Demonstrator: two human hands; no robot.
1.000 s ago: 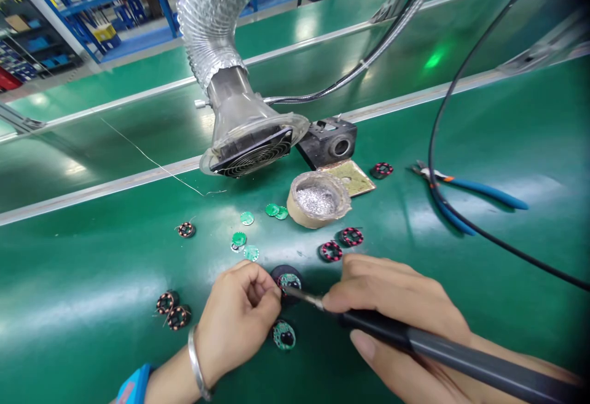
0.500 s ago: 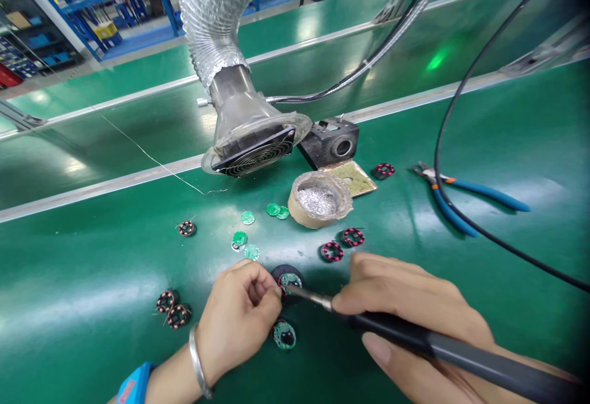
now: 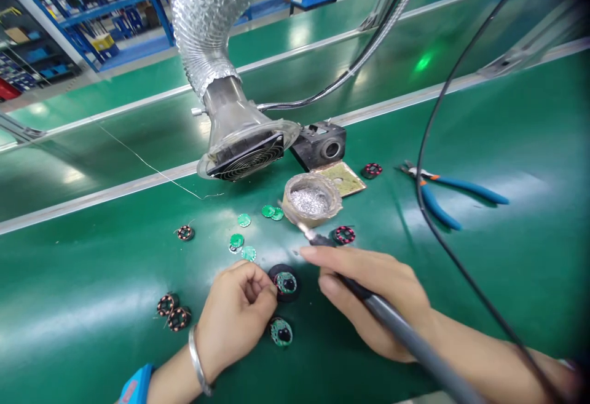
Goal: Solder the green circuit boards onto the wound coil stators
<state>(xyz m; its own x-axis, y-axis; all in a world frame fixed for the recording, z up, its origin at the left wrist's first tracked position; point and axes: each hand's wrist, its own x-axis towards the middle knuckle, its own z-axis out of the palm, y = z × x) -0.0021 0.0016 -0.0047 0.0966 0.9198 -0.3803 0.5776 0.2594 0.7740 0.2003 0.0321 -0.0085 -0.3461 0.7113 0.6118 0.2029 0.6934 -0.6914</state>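
Fingers (image 3: 310,255) of the right hand (image 3: 382,302) grip a black-and-grey, pen-shaped soldering iron (image 3: 399,327), whose long axis slants across the view from lower right, near the person, up and away to the left. Its metal end, blurred, lies in front of the left side of a tan-walled round pot of silvery material (image 3: 335,205); whether it touches the wall, I cannot tell.

From that end, the round green circuit board with black parts (image 3: 286,282) lies back toward the person, well apart, seated on a flat black disc (image 3: 295,296) on the glossy green surface (image 3: 92,281). So the iron points past the board, over its far side, and not at it.

The left hand (image 3: 239,312) is the nearer one: its thumb and forefinger are pinched together right at the left edge of the board, though what lies between them, if anything, is hidden. The right fingers stand to the right, apart from the board. A second round green board (image 3: 281,332) rests just on the near side of the disc, below the left fingertips.
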